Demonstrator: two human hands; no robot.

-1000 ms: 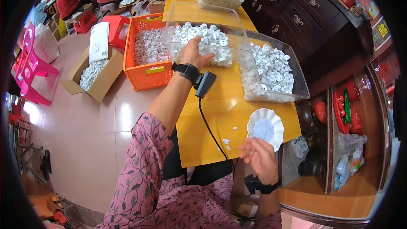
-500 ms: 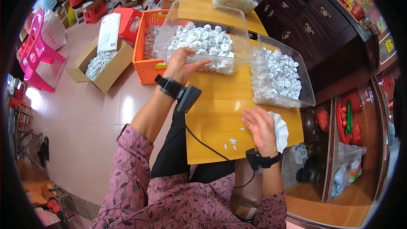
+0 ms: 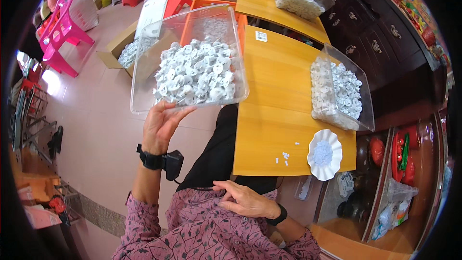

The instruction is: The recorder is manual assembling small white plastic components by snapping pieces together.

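My left hand (image 3: 162, 126) grips the near edge of a clear plastic bin (image 3: 241, 58) and holds it up off the table's left side, over the floor. Inside is a heap of small round white plastic parts (image 3: 197, 72). Above my lap, apart from the table, hovers my right hand (image 3: 248, 202), open and empty with its fingers partly bent. A white scalloped dish (image 3: 337, 156) of tiny pale pieces stands at the table's near right corner. Several loose tiny pieces (image 3: 286, 156) lie beside it.
On the yellow table (image 3: 274, 101), a second clear bin (image 3: 366, 110) of white parts stands at the right. Beyond the raised bin are an orange crate (image 3: 243, 24) and an open cardboard box (image 3: 113, 58). A pink chair (image 3: 72, 29) stands far left; dark drawers (image 3: 385, 58) line the right.
My left hand has lifted the bin off the table and swung it left, toward me. My right hand has moved from beside the dish to above my lap. The view has shifted left.
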